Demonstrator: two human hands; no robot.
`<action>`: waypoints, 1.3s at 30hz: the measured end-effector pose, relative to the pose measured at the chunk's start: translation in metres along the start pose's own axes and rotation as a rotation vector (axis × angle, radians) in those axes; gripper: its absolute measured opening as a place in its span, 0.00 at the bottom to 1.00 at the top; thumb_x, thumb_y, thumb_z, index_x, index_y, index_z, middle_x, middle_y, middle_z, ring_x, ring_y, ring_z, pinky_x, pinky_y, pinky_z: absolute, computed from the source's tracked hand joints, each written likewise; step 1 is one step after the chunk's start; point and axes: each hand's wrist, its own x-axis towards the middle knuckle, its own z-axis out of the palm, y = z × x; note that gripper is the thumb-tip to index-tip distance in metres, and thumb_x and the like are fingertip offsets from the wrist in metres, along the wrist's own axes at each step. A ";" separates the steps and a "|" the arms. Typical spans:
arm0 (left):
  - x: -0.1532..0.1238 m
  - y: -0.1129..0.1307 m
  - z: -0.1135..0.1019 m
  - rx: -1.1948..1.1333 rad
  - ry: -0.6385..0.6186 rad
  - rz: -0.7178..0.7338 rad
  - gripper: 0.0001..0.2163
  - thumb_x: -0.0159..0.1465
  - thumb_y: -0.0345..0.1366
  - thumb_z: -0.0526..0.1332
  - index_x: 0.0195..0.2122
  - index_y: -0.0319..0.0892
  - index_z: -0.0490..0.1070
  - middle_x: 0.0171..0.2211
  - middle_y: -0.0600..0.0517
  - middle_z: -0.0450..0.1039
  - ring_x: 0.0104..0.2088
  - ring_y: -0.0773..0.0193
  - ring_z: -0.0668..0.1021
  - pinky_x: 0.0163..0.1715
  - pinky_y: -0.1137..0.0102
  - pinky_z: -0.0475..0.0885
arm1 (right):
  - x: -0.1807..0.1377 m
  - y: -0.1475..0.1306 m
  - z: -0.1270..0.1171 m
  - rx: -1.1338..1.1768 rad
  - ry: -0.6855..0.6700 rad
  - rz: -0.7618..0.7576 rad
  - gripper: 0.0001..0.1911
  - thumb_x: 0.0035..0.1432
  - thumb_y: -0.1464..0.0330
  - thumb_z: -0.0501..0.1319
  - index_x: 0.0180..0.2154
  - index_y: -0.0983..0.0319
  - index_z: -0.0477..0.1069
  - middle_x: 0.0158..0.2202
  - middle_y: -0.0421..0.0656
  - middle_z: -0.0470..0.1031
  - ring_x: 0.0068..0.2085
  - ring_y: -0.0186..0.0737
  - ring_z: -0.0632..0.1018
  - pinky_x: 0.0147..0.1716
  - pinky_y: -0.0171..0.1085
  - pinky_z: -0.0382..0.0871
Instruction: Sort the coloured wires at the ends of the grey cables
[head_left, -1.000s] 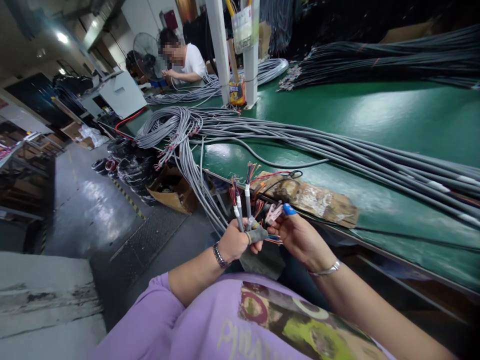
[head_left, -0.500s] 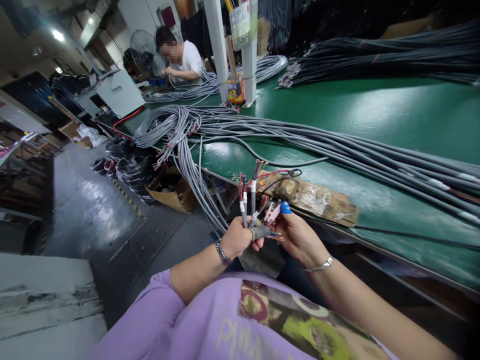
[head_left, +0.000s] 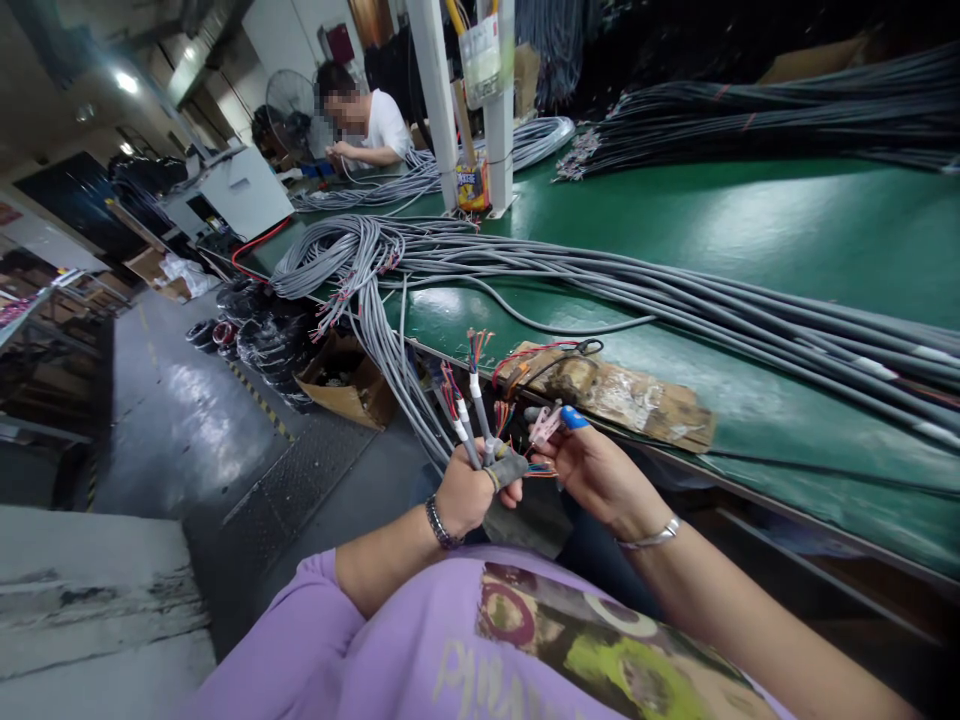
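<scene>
My left hand (head_left: pixel 466 490) is closed around several grey cables (head_left: pixel 478 405), whose stripped ends fan out into thin coloured wires (head_left: pixel 445 383). A grey cover, dirty and worn, wraps its thumb (head_left: pixel 508 468). Opposite it, my right hand (head_left: pixel 596 465) pinches a small pale pink clip (head_left: pixel 545 426), shaped like a clothes peg, beside the wire ends. Blue tape (head_left: pixel 574 417) covers the tip of a digit on that hand. More coloured wires (head_left: pixel 541 469) stick out between the two hands.
Long grey cables (head_left: pixel 570 262) lie along the green bench (head_left: pixel 750 230), some drooping over its edge. A taped wooden board (head_left: pixel 637 398) lies at the near edge. An open carton (head_left: pixel 349 385) stands on the floor. Behind the bench, another person (head_left: pixel 382 125) handles cables.
My left hand has shifted slightly left, and the cable ends in it have tilted left. My right hand stays near the same place with the clip.
</scene>
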 end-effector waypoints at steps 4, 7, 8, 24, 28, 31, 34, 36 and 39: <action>0.002 -0.001 0.003 -0.032 0.032 0.037 0.17 0.52 0.45 0.67 0.19 0.37 0.67 0.14 0.54 0.67 0.13 0.72 0.67 0.14 0.77 0.63 | -0.001 0.002 0.002 -0.006 -0.009 -0.050 0.17 0.49 0.52 0.67 0.29 0.59 0.76 0.28 0.40 0.75 0.27 0.34 0.72 0.28 0.34 0.70; 0.005 -0.001 0.004 -0.041 0.013 0.010 0.17 0.50 0.45 0.68 0.18 0.37 0.67 0.13 0.54 0.67 0.13 0.72 0.67 0.14 0.77 0.63 | -0.001 0.002 0.004 -0.007 -0.007 -0.053 0.19 0.45 0.52 0.69 0.28 0.60 0.76 0.27 0.40 0.74 0.27 0.34 0.71 0.27 0.35 0.70; 0.006 -0.001 0.005 -0.044 -0.003 -0.003 0.17 0.50 0.45 0.68 0.18 0.37 0.67 0.13 0.54 0.66 0.13 0.73 0.67 0.13 0.77 0.62 | -0.001 0.002 0.005 -0.005 -0.003 -0.053 0.19 0.43 0.52 0.70 0.28 0.61 0.76 0.26 0.40 0.74 0.27 0.34 0.71 0.27 0.35 0.69; 0.015 0.000 0.004 -0.054 -0.001 -0.122 0.19 0.46 0.48 0.69 0.19 0.37 0.66 0.12 0.54 0.66 0.11 0.73 0.66 0.12 0.76 0.61 | 0.001 0.003 0.005 -0.064 -0.064 -0.114 0.20 0.45 0.50 0.68 0.26 0.60 0.73 0.23 0.39 0.71 0.26 0.35 0.69 0.28 0.37 0.65; 0.016 0.000 0.005 -0.076 -0.011 -0.122 0.19 0.46 0.47 0.69 0.19 0.37 0.65 0.12 0.54 0.66 0.11 0.72 0.66 0.12 0.76 0.61 | 0.002 0.005 0.004 -0.075 -0.060 -0.127 0.20 0.46 0.50 0.68 0.26 0.61 0.73 0.24 0.39 0.72 0.26 0.36 0.70 0.29 0.37 0.66; 0.016 0.001 0.005 -0.062 -0.014 -0.134 0.18 0.46 0.47 0.69 0.19 0.36 0.67 0.12 0.54 0.66 0.11 0.72 0.65 0.12 0.76 0.60 | 0.002 0.006 0.003 -0.042 -0.059 -0.119 0.20 0.46 0.50 0.68 0.25 0.61 0.74 0.24 0.39 0.72 0.26 0.34 0.70 0.29 0.36 0.66; 0.016 0.003 0.006 -0.047 -0.018 -0.156 0.19 0.45 0.48 0.69 0.19 0.36 0.67 0.11 0.54 0.65 0.11 0.72 0.65 0.11 0.76 0.59 | 0.002 0.006 0.004 -0.019 -0.033 -0.112 0.20 0.45 0.51 0.69 0.26 0.61 0.74 0.24 0.39 0.72 0.26 0.33 0.70 0.27 0.35 0.66; 0.016 0.003 0.006 -0.033 -0.017 -0.167 0.20 0.45 0.49 0.69 0.19 0.36 0.67 0.11 0.54 0.65 0.11 0.72 0.65 0.11 0.76 0.59 | 0.002 0.006 0.005 -0.012 -0.009 -0.108 0.20 0.42 0.51 0.70 0.26 0.61 0.74 0.24 0.39 0.72 0.26 0.33 0.69 0.27 0.34 0.65; 0.015 0.003 0.006 -0.011 -0.017 -0.171 0.21 0.46 0.50 0.69 0.19 0.36 0.66 0.11 0.54 0.65 0.10 0.73 0.65 0.11 0.76 0.58 | 0.001 0.006 0.007 -0.011 0.001 -0.100 0.21 0.41 0.50 0.70 0.25 0.62 0.74 0.24 0.39 0.72 0.25 0.33 0.69 0.26 0.34 0.65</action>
